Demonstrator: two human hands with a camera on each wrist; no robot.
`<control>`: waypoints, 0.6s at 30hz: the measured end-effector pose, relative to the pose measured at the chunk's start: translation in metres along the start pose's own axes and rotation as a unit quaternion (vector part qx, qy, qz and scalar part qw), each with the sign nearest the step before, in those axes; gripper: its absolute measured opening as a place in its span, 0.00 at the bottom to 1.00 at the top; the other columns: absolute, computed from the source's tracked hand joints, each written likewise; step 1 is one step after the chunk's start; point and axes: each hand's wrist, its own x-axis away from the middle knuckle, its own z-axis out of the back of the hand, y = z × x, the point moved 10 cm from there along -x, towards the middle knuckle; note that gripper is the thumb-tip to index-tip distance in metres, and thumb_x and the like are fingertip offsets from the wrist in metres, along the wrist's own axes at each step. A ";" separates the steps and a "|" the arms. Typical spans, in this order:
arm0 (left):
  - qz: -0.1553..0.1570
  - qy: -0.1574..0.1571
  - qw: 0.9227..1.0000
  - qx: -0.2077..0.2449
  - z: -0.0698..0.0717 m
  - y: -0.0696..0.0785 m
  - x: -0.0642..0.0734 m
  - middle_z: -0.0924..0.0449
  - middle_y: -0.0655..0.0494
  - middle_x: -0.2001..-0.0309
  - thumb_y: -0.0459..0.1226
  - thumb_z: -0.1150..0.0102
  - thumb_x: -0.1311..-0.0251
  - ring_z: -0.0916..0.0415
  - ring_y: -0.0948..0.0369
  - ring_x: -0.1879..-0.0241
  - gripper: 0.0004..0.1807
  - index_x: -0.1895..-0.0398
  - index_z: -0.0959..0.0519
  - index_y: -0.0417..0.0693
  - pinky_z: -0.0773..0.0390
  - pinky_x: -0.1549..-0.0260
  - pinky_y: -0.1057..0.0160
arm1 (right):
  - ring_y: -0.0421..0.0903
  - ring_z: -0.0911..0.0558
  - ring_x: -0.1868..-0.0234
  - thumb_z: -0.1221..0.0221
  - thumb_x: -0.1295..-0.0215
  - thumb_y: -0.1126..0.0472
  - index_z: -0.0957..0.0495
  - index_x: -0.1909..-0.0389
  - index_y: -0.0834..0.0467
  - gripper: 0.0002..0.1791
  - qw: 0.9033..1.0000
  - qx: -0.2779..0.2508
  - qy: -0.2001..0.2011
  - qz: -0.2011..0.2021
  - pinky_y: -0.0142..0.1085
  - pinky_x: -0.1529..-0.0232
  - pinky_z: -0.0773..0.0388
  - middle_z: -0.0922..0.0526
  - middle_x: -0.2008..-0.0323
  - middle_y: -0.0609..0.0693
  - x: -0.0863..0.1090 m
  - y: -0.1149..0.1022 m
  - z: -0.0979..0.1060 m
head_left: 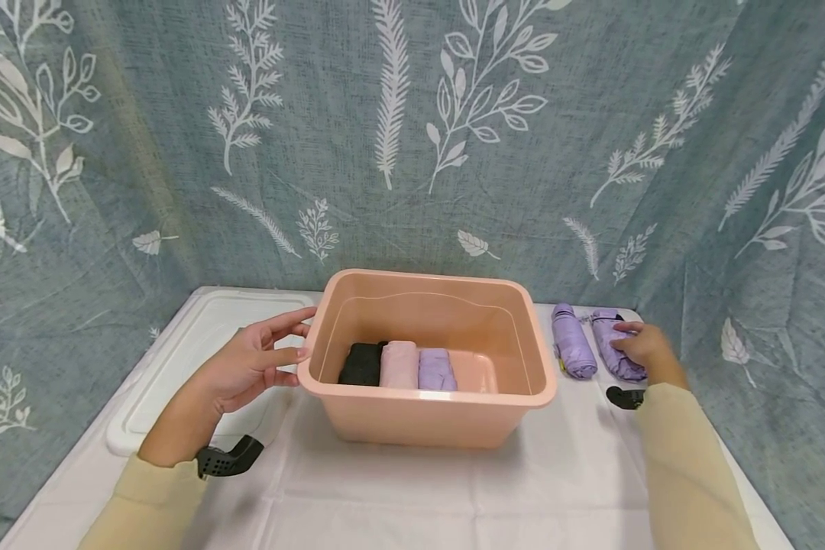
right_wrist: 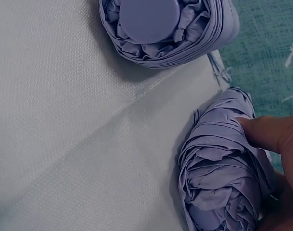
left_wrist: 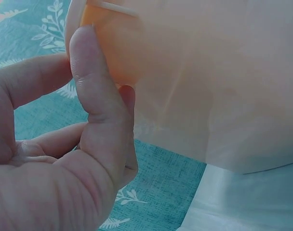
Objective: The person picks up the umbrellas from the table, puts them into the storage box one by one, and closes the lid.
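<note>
My left hand grips the left rim of a peach plastic storage box, thumb and fingertips at its edge. In the left wrist view the thumb lies against the box wall. Over on the far right, my right hand holds a folded purple umbrella that lies on the table, thumb on its near side; part of the fingers is hidden behind it. A second purple umbrella lies just left of it. Inside the box, black, pink and purple folded bundles stand side by side on the left.
A white lid lies flat at the left, partly beneath my left arm. White cloth covers the table. Grey-green curtains with white leaf prints close off the back and both sides.
</note>
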 end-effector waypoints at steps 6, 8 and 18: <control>-0.002 -0.007 1.000 0.010 0.000 -0.001 0.002 0.31 0.52 0.42 0.29 0.41 0.30 0.15 0.63 0.60 0.41 0.18 0.48 0.43 0.12 0.65 0.64 | 0.74 0.42 0.26 0.44 0.28 0.56 0.33 0.28 0.63 0.30 1.000 -0.008 -0.011 -0.019 0.63 0.28 0.40 0.45 0.26 0.77 0.001 -0.002 -0.002; -0.004 -0.010 1.000 0.012 -0.001 0.000 0.002 0.31 0.53 0.42 0.29 0.42 0.29 0.15 0.63 0.59 0.41 0.18 0.48 0.43 0.12 0.65 0.64 | 0.74 0.43 0.26 0.44 0.27 0.56 0.34 0.27 0.63 0.31 1.000 -0.009 -0.015 -0.026 0.63 0.27 0.40 0.46 0.26 0.77 0.002 -0.002 -0.003; -0.007 -0.020 1.000 0.022 0.002 0.000 0.002 0.32 0.53 0.41 0.28 0.44 0.29 0.15 0.64 0.61 0.40 0.17 0.49 0.44 0.12 0.65 0.65 | 0.74 0.41 0.27 0.45 0.28 0.57 0.36 0.28 0.65 0.31 0.999 0.001 -0.032 -0.015 0.63 0.28 0.40 0.46 0.27 0.78 0.005 -0.010 -0.001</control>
